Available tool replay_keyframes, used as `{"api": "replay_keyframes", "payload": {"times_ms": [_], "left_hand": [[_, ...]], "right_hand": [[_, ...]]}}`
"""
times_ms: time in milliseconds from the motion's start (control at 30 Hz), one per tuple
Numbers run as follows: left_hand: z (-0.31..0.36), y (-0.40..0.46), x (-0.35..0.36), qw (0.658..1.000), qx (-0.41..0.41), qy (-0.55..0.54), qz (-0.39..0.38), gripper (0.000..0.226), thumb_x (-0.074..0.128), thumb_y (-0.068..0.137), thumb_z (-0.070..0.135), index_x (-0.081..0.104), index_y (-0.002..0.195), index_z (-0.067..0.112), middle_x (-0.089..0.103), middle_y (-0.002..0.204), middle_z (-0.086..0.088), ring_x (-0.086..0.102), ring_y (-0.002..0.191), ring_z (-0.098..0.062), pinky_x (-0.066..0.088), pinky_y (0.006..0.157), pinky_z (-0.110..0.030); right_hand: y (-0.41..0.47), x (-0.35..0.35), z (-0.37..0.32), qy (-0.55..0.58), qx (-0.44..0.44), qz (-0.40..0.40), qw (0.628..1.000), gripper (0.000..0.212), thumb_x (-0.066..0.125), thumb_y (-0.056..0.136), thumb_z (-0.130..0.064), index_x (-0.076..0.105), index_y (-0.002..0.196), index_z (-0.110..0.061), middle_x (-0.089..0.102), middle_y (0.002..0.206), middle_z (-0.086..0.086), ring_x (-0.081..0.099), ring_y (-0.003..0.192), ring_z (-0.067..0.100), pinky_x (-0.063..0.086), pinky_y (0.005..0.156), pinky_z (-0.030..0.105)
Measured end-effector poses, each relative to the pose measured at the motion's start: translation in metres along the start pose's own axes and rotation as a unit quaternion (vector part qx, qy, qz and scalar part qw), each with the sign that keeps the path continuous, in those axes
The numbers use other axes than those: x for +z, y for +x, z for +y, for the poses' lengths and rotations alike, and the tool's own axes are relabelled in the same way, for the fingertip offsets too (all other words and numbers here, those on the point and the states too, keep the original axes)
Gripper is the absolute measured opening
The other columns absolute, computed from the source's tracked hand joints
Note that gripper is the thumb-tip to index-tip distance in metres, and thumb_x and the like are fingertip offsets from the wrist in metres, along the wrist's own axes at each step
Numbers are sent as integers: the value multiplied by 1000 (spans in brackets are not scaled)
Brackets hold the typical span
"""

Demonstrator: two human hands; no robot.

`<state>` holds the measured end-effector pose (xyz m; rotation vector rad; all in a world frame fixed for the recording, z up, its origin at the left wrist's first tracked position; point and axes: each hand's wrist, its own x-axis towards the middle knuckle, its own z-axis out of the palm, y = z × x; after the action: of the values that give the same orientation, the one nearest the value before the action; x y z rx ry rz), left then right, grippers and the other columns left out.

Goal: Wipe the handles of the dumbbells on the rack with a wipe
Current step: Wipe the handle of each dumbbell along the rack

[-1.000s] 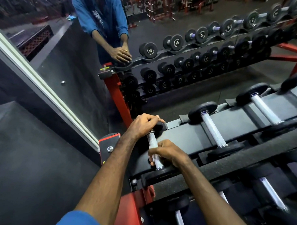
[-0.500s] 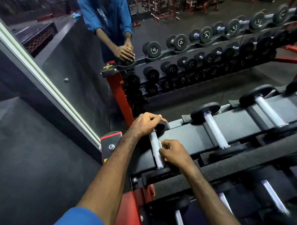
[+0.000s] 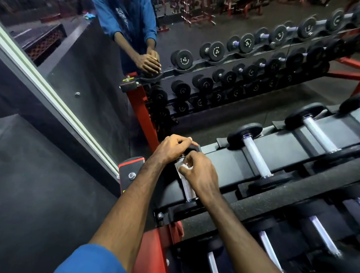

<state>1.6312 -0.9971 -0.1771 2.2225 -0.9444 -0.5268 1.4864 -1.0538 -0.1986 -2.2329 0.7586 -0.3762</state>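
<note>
The leftmost dumbbell on the rack's top tier has a knurled silver handle (image 3: pixel 188 187) and black heads. My left hand (image 3: pixel 172 147) grips its far head. My right hand (image 3: pixel 200 173) is curled round the upper part of the handle and presses a small white wipe (image 3: pixel 185 167) against it. Only a bit of the wipe shows between my fingers. The handle's lower half is bare. Two more dumbbells with silver handles (image 3: pixel 256 157) lie to the right on the same black rack (image 3: pixel 223 164).
A wall mirror (image 3: pixel 95 76) straight ahead reflects the rack, its dumbbells and a person in a blue shirt. The rack's red upright (image 3: pixel 133 171) stands at the left end. A lower tier holds more dumbbells (image 3: pixel 322 235). Dark rubber floor lies to the left.
My right hand has slid up the handle from near its lower end to its upper part by my left hand. The left hand has stayed on the far head.
</note>
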Motion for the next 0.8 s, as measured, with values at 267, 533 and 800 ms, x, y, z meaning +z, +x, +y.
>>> {"api": "replay_keyframes", "payload": {"times_ms": [267, 533, 800], "left_hand": [[-2, 1, 2, 1000, 5, -5, 3, 37, 50, 106, 47, 85, 93, 49, 78, 99, 33, 71, 106, 3, 54, 107, -41], [-6, 4, 1, 1000, 5, -11, 15, 36, 52, 107, 44, 83, 91, 51, 76, 94, 36, 70, 103, 8, 53, 108, -37], [-11, 6, 4, 1000, -4, -10, 27, 33, 50, 99, 58, 82, 92, 56, 79, 96, 29, 71, 101, 4, 56, 104, -40]], "right_hand": [[-11, 5, 2, -36, -2, 16, 999, 20, 73, 88, -38, 56, 95, -29, 62, 100, -6, 64, 89, 22, 55, 77, 39], [-32, -6, 23, -43, 45, -69, 996, 26, 79, 78, -40, 58, 86, -26, 68, 85, -7, 66, 81, 20, 54, 71, 36], [-5, -6, 28, 38, 53, -74, 995, 20, 84, 76, -34, 66, 78, -25, 73, 72, -7, 70, 68, 10, 56, 65, 29]]}}
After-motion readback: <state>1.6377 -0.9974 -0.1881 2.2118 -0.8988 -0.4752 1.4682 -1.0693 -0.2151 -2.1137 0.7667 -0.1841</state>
